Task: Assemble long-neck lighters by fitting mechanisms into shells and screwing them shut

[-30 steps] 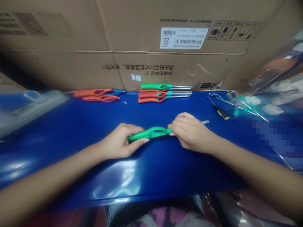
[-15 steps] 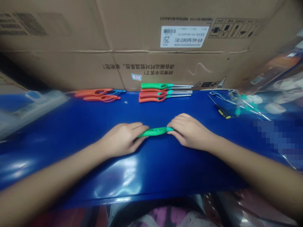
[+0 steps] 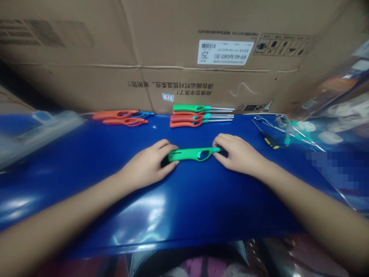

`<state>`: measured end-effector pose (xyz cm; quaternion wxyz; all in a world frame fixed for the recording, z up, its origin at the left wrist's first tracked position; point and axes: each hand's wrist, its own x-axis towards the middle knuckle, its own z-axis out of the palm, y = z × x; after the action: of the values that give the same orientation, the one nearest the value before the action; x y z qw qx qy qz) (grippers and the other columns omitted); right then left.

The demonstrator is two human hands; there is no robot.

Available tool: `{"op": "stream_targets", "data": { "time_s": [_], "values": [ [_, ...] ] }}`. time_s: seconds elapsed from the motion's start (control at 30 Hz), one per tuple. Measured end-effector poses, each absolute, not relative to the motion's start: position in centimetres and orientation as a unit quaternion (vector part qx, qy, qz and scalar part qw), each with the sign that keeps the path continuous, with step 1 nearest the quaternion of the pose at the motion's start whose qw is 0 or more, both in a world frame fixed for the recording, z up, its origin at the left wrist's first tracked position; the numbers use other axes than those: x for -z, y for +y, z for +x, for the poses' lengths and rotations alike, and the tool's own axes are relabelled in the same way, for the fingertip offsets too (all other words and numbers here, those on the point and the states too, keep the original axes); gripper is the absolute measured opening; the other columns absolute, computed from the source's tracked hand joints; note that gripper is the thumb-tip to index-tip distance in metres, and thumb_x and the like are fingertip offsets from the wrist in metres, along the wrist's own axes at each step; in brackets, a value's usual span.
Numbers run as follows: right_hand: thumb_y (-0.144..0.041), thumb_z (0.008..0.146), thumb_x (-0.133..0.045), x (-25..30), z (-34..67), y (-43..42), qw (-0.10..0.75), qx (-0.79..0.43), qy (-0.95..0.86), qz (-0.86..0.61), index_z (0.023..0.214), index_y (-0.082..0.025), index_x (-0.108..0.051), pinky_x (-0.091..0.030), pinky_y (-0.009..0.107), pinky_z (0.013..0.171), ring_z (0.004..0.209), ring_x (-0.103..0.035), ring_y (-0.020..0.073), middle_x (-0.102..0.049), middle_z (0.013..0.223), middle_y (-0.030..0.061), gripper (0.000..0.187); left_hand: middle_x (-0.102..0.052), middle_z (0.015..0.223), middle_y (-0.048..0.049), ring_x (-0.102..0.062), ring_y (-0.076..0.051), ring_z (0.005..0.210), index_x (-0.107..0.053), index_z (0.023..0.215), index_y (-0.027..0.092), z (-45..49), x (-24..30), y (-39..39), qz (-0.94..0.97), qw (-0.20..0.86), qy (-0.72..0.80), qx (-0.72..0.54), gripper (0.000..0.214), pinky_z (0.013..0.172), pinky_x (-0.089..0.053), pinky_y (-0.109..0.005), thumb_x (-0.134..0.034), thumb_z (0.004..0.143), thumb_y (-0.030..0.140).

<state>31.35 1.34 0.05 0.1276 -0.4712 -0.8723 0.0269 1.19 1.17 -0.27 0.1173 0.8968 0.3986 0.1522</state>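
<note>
Between my two hands, over the blue tabletop (image 3: 190, 200), lies a green lighter (image 3: 186, 154) of the long-nosed kind. Its broad side, with a slot and the trigger opening, faces up. My left hand (image 3: 150, 161) has thumb and fingers around the handle's left end. My right hand (image 3: 238, 154) pinches the teal collar at the other end; no metal rod shows there. Just beyond, several red and green lighters (image 3: 187, 119) with metal rods lie stacked. Red-orange lighter handles (image 3: 122, 118) with blue parts lie to their left.
A tall cardboard box (image 3: 173, 46) stands along the back edge. To the right are a black-and-yellow screwdriver (image 3: 269, 139), metal rods with teal parts (image 3: 302, 134) and clear plastic bags (image 3: 346, 104). At the left sits a blurred translucent tray (image 3: 46, 134).
The green lighter has turned from its narrow edge to its broad side, showing the trigger opening. My right hand has shifted slightly right, and my left fingers cover less of the handle.
</note>
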Motion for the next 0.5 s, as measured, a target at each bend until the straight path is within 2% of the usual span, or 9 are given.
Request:
{"op": "stream_targets", "data": {
  "time_s": [0.23, 0.4, 0.5],
  "values": [
    [-0.02, 0.088, -0.056, -0.4, 30.9, 0.5, 0.108, -0.014, -0.878, -0.466, 0.107, -0.02, -0.063, -0.046, 0.042, 0.086, 0.101, -0.062, 0.0272, -0.068, 0.108, 0.0086, 0.019, -0.06, 0.114, -0.0083, -0.063, -0.019, 0.085, -0.062, 0.124, 0.018, 1.0, 0.6, 1.4, 0.894, 0.127, 0.395, -0.167, 0.034, 0.074, -0.055, -0.032, -0.055, 0.097, 0.039],
    [-0.024, 0.085, -0.056, -1.6, 33.5, 1.9, 0.15, 0.04, -0.783, -0.602, 0.099, -0.019, -0.067, -0.05, 0.041, 0.075, 0.088, -0.067, 0.0273, -0.071, 0.1, 0.0092, 0.018, -0.059, 0.11, -0.0096, -0.064, -0.019, 0.083, -0.06, 0.128, 0.016, 0.7, 1.1, 1.6, 0.902, 0.086, 0.394, -0.156, 0.036, 0.077, -0.057, -0.034, -0.051, 0.101, 0.038],
    [-0.032, 0.084, -0.058, -2.6, 36.9, 3.1, 0.07, 0.137, -0.716, -0.681, 0.105, -0.019, -0.068, -0.049, 0.046, 0.071, 0.093, -0.065, 0.0358, -0.069, 0.108, 0.0161, 0.027, -0.058, 0.107, -0.0099, -0.065, -0.02, 0.083, -0.059, 0.128, 0.015, 0.8, 1.1, 1.5, 0.907, 0.06, 0.394, -0.137, 0.036, 0.078, -0.057, -0.035, -0.048, 0.102, 0.037]
  ]
}}
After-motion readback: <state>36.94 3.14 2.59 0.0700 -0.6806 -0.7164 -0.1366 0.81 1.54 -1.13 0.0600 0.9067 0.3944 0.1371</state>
